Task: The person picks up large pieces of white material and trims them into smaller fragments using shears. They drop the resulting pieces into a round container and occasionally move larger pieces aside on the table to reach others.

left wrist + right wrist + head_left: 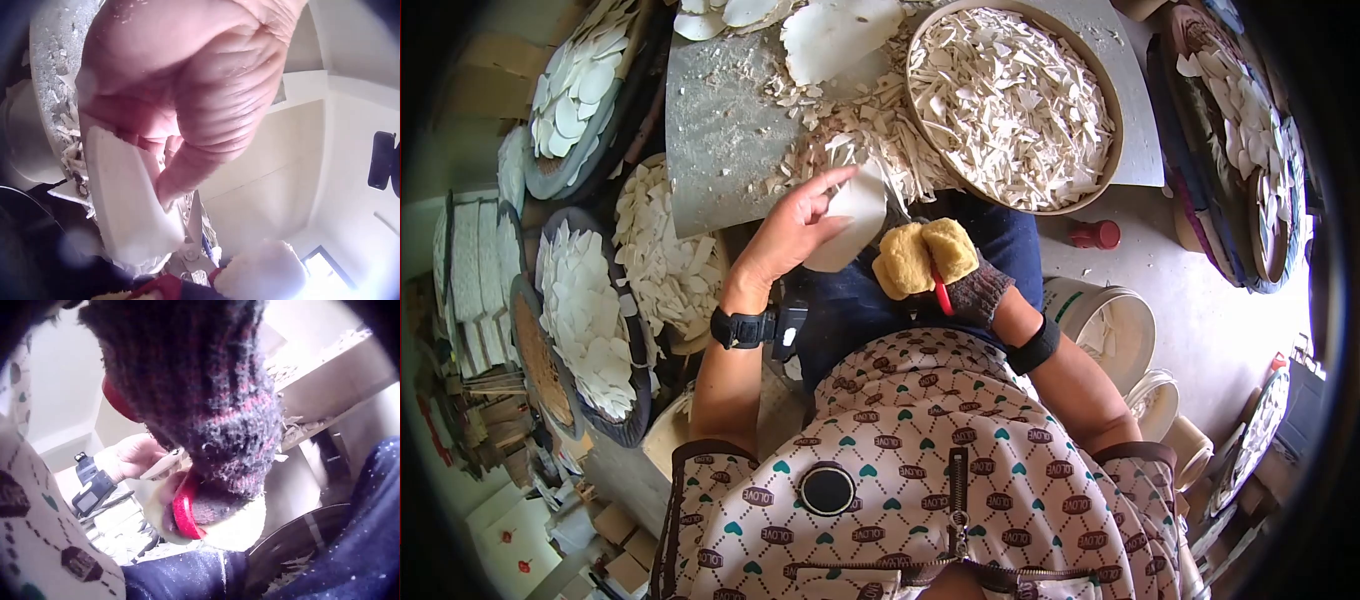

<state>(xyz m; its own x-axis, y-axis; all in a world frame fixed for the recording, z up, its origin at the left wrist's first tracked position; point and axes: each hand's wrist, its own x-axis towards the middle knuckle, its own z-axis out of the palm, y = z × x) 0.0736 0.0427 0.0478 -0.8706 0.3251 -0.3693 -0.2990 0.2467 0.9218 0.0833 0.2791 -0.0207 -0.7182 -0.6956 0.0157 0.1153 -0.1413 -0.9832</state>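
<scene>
My bare left hand (795, 232) pinches a thin white sheet piece (852, 215) between thumb and fingers; the left wrist view shows the piece (128, 197) hanging below the palm. My right hand (219, 412), in a dark knitted glove, grips scissors with red handles (184, 509), padded by yellow foam (927, 258). In the left wrist view the scissor blades (194, 234) stand close beside the white piece; whether they touch it I cannot tell. The foam hides most of the right fingers.
A round tray (1116, 130) full of white scraps lies on the grey board (720, 130), with larger white sheets (840, 38) behind. White pieces fill baskets (640, 330) at the left. A red object (1095, 235) and a bucket (1145, 330) stand at the right.
</scene>
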